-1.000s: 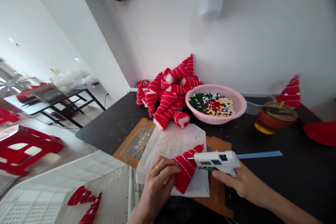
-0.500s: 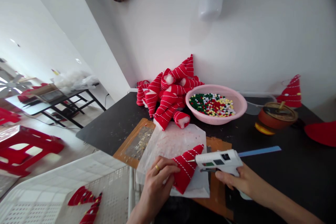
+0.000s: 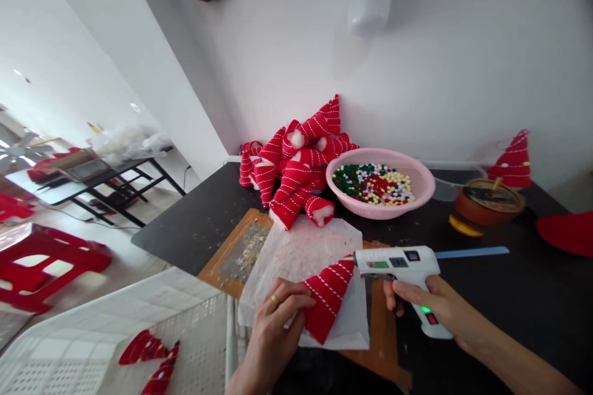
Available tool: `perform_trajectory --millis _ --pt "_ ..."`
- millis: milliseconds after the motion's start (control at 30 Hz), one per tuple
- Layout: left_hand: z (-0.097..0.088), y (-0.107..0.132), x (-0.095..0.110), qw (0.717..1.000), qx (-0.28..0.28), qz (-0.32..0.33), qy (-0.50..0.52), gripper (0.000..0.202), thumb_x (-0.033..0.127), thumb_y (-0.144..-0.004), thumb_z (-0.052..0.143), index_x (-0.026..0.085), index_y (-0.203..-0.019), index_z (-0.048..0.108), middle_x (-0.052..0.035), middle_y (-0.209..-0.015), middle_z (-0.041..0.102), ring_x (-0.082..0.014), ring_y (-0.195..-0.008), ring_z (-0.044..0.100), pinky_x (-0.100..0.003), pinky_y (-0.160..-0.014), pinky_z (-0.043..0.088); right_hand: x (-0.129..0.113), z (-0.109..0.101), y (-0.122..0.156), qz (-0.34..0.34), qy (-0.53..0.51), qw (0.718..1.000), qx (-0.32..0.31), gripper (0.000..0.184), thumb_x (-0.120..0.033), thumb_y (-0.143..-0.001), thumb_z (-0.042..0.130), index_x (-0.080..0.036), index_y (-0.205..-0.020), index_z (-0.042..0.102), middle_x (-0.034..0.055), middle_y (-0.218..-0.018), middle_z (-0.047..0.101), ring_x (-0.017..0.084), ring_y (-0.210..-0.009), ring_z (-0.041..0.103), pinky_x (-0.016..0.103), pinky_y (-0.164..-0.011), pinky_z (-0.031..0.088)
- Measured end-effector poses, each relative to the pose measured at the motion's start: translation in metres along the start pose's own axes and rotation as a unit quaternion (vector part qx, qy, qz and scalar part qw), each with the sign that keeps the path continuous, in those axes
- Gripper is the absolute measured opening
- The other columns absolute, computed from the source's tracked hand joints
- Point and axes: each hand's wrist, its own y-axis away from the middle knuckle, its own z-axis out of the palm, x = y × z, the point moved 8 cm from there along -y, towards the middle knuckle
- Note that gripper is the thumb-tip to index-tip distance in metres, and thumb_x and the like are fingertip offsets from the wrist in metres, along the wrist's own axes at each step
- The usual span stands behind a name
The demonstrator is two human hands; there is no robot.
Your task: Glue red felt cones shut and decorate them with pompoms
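A red felt cone (image 3: 328, 297) with white stitched lines lies on a white paper sheet (image 3: 319, 247). My left hand (image 3: 283, 315), wearing a ring, grips the cone's left edge with closed fingers. In my right hand (image 3: 428, 299) is a white glue gun (image 3: 393, 261), the fingers wrapped round its handle. The gun's nozzle is at the cone's tip; whether it touches cannot be told. A blue glue stick (image 3: 472, 252) sticks out of its back, and a green light shows on the handle.
Stuffed red cones (image 3: 296, 179) are piled behind the paper. Beside them stands a pink basket (image 3: 428, 188) of coloured pom-poms. At right are a brown-lidded jar (image 3: 486, 207) and a decorated cone (image 3: 514, 163). A white crate (image 3: 199, 327) holds decorated cones at lower left; a red stool (image 3: 50, 265) stands beyond.
The glue gun has moved up and right, from the cone's side to its tip, and turned more level. My left hand keeps its hold on the cone.
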Motion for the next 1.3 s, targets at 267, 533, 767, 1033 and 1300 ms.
perform_trajectory --millis 267,533,767,1033,1300 --pt "-0.002 0.009 -0.020 0.998 0.020 -0.058 0.014 0.029 0.000 -0.089 0.052 0.023 -0.095 0.069 -0.0047 -0.093 0.071 -0.0172 -0.088 0.067 -0.028 -0.077 0.054 -0.002 0.003 -0.003 -0.028 0.075 0.997 0.005 0.043 -0.061 -0.084 0.070 -0.018 -0.080 0.069 0.0045 -0.075 0.068 0.022 -0.074 0.063 0.032 -0.069 0.052" --pt "0.000 0.021 -0.039 0.988 0.067 -0.131 0.036 0.026 0.004 -0.087 0.053 0.022 -0.090 0.071 -0.0037 -0.091 0.071 -0.0175 -0.086 0.069 -0.028 -0.076 0.055 -0.004 0.006 0.006 -0.033 0.122 0.992 0.022 0.042 -0.061 -0.083 0.071 -0.020 -0.095 0.073 0.0055 -0.081 0.073 0.026 -0.080 0.067 0.038 -0.078 0.056" --pt "-0.001 0.025 -0.044 0.984 0.091 -0.145 0.046 0.022 0.007 -0.087 0.055 0.022 -0.088 0.072 -0.0027 -0.090 0.072 -0.0170 -0.085 0.070 -0.027 -0.075 0.055 -0.009 0.014 0.008 -0.050 0.129 0.990 0.016 0.041 -0.056 -0.084 0.073 -0.024 -0.110 0.075 0.0078 -0.103 0.078 0.030 -0.096 0.070 0.041 -0.093 0.056" --pt "0.003 0.029 -0.052 0.979 0.107 -0.164 0.054 0.019 0.010 -0.088 0.056 0.021 -0.086 0.071 -0.0034 -0.090 0.072 -0.0178 -0.086 0.070 -0.029 -0.076 0.055 -0.004 0.013 0.007 -0.056 0.139 0.989 0.015 0.037 -0.055 -0.087 0.071 -0.022 -0.101 0.074 0.0069 -0.096 0.077 0.028 -0.093 0.069 0.038 -0.089 0.057" --pt "0.005 0.035 -0.060 0.973 0.120 -0.183 0.069 0.015 0.012 -0.088 0.060 0.021 -0.085 0.072 -0.0034 -0.091 0.072 -0.0177 -0.086 0.070 -0.028 -0.076 0.055 -0.004 0.014 0.007 -0.052 0.147 0.988 0.022 0.038 -0.057 -0.085 0.073 -0.022 -0.101 0.075 0.0066 -0.092 0.077 0.028 -0.088 0.069 0.037 -0.083 0.059"
